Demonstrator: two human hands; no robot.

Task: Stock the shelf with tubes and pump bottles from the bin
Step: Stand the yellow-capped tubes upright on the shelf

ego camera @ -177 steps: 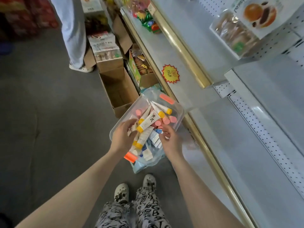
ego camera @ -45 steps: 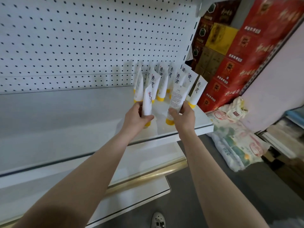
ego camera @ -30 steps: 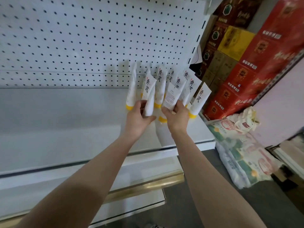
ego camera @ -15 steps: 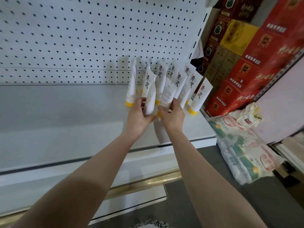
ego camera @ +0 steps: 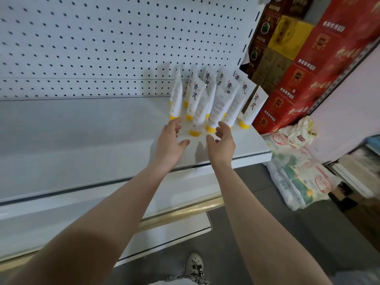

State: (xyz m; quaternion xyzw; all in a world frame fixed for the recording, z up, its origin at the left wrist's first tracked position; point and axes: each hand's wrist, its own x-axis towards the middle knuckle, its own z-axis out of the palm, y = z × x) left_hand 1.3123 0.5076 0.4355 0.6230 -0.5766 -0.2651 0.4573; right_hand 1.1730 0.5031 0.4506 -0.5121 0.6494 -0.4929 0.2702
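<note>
a: where does the stock stand?

b: white plastic squeeze tubes with yellow caps [ego camera: 216, 99] stand cap-down in a tight cluster at the right end of the white metal shelf [ego camera: 92, 145]. the rear ones lean on the white perforated back panel [ego camera: 102, 48]. no pump bottles show on the shelf, and the bin is out of view.

a: state of each grip?

b: the left hand [ego camera: 171, 140] and right hand [ego camera: 223, 142] are both spread, fingers relaxed, with nothing held. they hover low over the shelf, just in front of the cluster. the left fingertips [ego camera: 178, 121] lie right beside the cap of the leftmost tube [ego camera: 176, 97]; whether they touch it cannot be told.

a: stage, in your judgement?

b: the front two tubes [ego camera: 200, 112] look freshly placed, so this is most likely the let-go. most of the shelf's length carries no stock.

a: hazards?

b: three noted.
- the tubes are tall on narrow caps and tilt against one another. a finger brushing a front tube on the way out could topple it, and the row behind would probably follow.
- the outermost tube [ego camera: 254, 105] sits near the shelf's open right end (red printed cartons [ego camera: 308, 68] stand beyond it, not touching). a sideways knock could send it off the edge to the floor.
- the cluster is packed. pushing more stock in from the front may tip the leaning ones.
</note>
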